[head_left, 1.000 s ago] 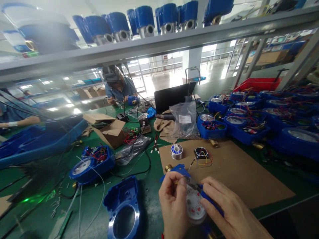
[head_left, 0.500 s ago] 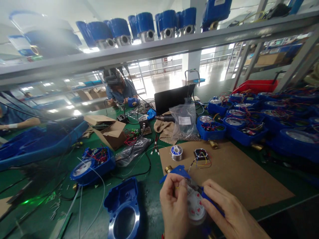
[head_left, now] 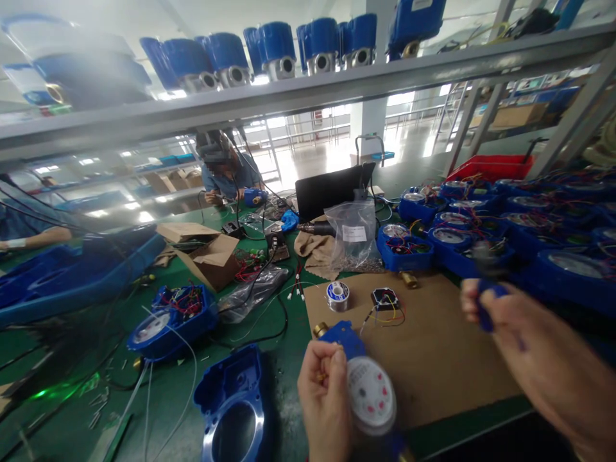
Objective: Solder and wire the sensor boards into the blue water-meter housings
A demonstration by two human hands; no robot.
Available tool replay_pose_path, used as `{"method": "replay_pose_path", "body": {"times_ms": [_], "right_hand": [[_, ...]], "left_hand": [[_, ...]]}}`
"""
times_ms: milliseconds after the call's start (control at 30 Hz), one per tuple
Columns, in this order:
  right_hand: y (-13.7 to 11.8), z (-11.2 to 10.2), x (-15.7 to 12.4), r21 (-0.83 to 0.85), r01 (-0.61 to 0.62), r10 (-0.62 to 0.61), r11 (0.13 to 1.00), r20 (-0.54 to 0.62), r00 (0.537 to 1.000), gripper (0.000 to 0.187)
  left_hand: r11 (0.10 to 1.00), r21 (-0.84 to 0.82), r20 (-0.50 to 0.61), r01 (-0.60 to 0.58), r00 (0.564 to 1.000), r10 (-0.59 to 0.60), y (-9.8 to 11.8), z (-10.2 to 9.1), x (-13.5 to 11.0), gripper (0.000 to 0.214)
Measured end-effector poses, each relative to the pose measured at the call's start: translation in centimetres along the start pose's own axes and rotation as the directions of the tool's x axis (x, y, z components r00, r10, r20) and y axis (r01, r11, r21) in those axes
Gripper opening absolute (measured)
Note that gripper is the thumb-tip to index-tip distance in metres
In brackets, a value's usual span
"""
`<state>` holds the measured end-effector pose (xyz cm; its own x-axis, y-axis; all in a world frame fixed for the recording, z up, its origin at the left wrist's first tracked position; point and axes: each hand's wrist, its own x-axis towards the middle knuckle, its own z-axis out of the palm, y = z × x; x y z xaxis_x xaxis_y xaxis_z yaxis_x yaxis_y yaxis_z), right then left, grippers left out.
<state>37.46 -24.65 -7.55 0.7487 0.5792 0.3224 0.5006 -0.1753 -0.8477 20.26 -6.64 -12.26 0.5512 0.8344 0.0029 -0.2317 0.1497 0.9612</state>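
Observation:
My left hand is shut on a water meter, gripping it by its brass-ended blue body. The meter's white dial with red markings faces up, and its blue casing shows just above my fingers. My right hand is well off to the right, over the cardboard sheet's far corner, pinching a small blue plastic piece, blurred by motion. Near the meter on the cardboard sheet lie a solder spool and a small wired circuit module.
An empty blue meter housing and a wired meter sit on the green bench mat left of the cardboard. Many wired blue meters crowd the right. A plastic bag, laptop and a co-worker are ahead, beneath a metal shelf.
My right hand has moved away from the meter to the right, taking the blue piece with it. The left hand still holds the meter, and the view has shifted slightly.

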Motion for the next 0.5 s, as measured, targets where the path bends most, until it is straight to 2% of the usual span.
{"method": "replay_pose_path", "body": {"times_ms": [167,233,433,500], "right_hand": [[-2.4,5.3,-2.6,0.090,-0.032,0.024,0.995,0.089,0.996,0.043],[-2.9,6.6,-3.4,0.115,-0.053,0.037,0.992,0.139,0.990,0.043],[-3.6,6.8,-4.0,0.203,-0.037,-0.014,0.978,0.243,0.970,0.042],[-3.9,6.8,-4.2,0.217,-0.040,-0.019,0.975,0.266,0.964,0.041]], "left_hand": [[0.999,0.036,0.034,0.021,0.999,-0.022,0.6,0.6,0.0,0.038],[0.999,0.027,0.032,0.017,0.999,-0.018,0.6,0.5,0.2,0.036],[1.000,0.005,0.027,0.026,0.999,-0.026,0.7,0.1,0.1,0.030],[0.997,-0.075,0.033,-0.007,0.999,0.010,0.8,0.1,-0.2,0.033]]}}
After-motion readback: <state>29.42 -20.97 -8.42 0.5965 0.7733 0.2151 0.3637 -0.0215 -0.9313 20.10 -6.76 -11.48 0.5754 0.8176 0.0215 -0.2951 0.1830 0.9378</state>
